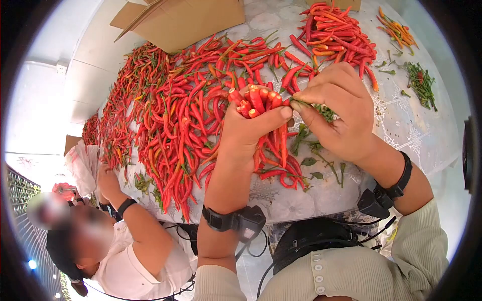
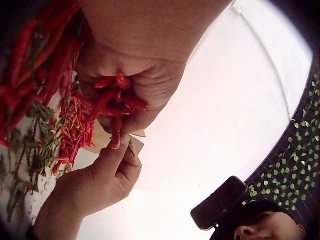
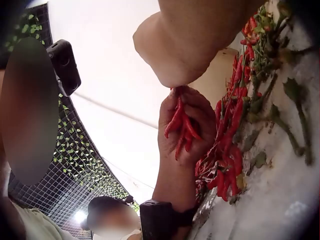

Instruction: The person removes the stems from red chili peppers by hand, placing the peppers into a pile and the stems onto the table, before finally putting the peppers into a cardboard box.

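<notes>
My left hand grips a bunch of red chilies, their pale cut ends facing up in the head view. At the bunch's right side, my right hand pinches a green stem between thumb and forefinger, close to the left thumb. The left wrist view shows red tips poking out of the left hand, with the right hand touching one chili. In the right wrist view, chilies hang from the left hand; the right hand's fingertips are hidden.
A large heap of chilies spreads left, and a smaller pile lies at the back right. Green stems lie at the right. A cardboard box stands at the back. Another person in white works at the left.
</notes>
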The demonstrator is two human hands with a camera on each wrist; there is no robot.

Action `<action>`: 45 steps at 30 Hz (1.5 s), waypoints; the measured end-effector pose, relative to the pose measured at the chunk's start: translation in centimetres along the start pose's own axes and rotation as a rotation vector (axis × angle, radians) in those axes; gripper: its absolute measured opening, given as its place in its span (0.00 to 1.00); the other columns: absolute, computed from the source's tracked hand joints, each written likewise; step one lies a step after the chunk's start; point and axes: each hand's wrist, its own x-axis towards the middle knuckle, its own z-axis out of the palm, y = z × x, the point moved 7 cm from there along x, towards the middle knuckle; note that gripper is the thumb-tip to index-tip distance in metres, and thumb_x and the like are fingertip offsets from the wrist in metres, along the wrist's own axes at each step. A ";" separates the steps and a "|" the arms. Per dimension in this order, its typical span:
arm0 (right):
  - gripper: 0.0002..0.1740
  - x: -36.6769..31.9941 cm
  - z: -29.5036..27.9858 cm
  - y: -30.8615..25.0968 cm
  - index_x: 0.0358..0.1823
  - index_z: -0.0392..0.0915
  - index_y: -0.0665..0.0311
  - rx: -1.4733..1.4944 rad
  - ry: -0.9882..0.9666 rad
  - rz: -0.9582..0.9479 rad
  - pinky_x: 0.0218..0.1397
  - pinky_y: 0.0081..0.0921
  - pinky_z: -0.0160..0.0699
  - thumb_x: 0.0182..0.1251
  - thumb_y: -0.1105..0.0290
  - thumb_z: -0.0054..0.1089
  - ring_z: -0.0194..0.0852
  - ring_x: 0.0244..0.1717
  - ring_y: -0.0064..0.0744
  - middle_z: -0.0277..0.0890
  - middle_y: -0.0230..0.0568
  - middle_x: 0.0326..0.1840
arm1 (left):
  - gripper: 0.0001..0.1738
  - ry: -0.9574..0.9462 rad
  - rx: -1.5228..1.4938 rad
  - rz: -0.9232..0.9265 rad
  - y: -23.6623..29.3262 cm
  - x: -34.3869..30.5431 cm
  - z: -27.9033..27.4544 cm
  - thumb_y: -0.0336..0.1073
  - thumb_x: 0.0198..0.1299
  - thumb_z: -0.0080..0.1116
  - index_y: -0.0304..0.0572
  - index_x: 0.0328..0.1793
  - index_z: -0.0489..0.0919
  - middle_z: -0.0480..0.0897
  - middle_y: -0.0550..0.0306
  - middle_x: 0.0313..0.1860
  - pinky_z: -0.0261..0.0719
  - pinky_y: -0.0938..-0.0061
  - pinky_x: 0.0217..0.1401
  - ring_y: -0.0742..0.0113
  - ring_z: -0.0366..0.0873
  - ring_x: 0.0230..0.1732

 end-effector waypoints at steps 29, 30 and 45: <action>0.11 -2.0 2.9 3.9 0.33 0.78 0.67 0.710 -0.262 0.743 0.31 0.17 0.64 0.60 0.65 0.62 0.65 0.29 0.13 0.72 0.27 0.25 | 0.25 -0.062 0.004 -0.060 -0.2 -0.2 -0.3 0.22 0.36 0.71 0.39 0.42 0.72 0.77 0.61 0.32 0.79 0.79 0.35 0.72 0.78 0.31; 0.11 -2.0 3.1 3.8 0.33 0.78 0.67 0.791 -0.257 0.762 0.32 0.16 0.64 0.61 0.65 0.62 0.64 0.29 0.12 0.71 0.26 0.25 | 0.26 -0.073 -0.002 -0.068 -0.3 -0.2 -0.2 0.22 0.36 0.71 0.39 0.43 0.72 0.77 0.61 0.32 0.79 0.79 0.35 0.72 0.78 0.31; 0.10 -3.5 5.0 3.6 0.33 0.78 0.62 1.295 -0.336 1.058 0.32 0.13 0.64 0.62 0.62 0.60 0.66 0.29 0.13 0.74 0.25 0.30 | 0.27 -0.153 -0.043 -0.080 0.0 -0.7 0.5 0.24 0.32 0.74 0.41 0.42 0.73 0.77 0.63 0.32 0.80 0.78 0.38 0.73 0.79 0.35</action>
